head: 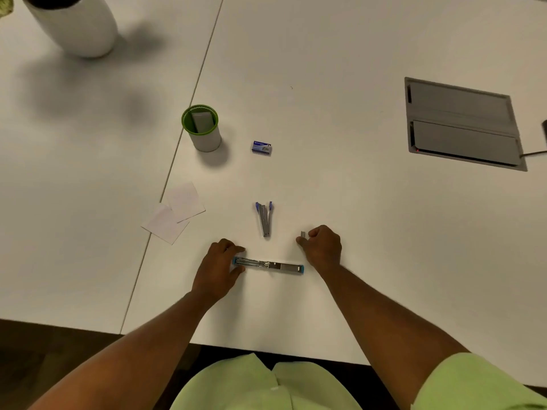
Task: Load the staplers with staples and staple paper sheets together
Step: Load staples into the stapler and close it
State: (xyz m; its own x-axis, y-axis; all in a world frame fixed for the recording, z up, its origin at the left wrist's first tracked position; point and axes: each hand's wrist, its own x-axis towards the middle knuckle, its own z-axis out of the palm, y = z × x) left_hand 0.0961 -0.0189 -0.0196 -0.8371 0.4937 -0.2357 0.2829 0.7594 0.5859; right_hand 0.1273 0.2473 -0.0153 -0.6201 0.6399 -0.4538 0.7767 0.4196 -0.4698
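Observation:
A stapler with light blue ends [270,265] lies unfolded flat on the white table [340,187], its metal channel facing up. My left hand [219,266] grips its left end between thumb and fingers. My right hand [321,247] hovers beyond the stapler's right end and pinches a small grey strip of staples [302,234]. A second stapler with dark blue ends [264,218] lies farther back, partly opened into a V. A small blue staple box [262,148] rests beyond it. Two white paper sheets [174,213] overlap at the left.
A white cup with a green rim [202,128] holding a grey block stands at the back left. A large white vase [77,25] is at the far left corner. A grey cable hatch [461,124] is set into the table at right. A seam runs between two tabletops.

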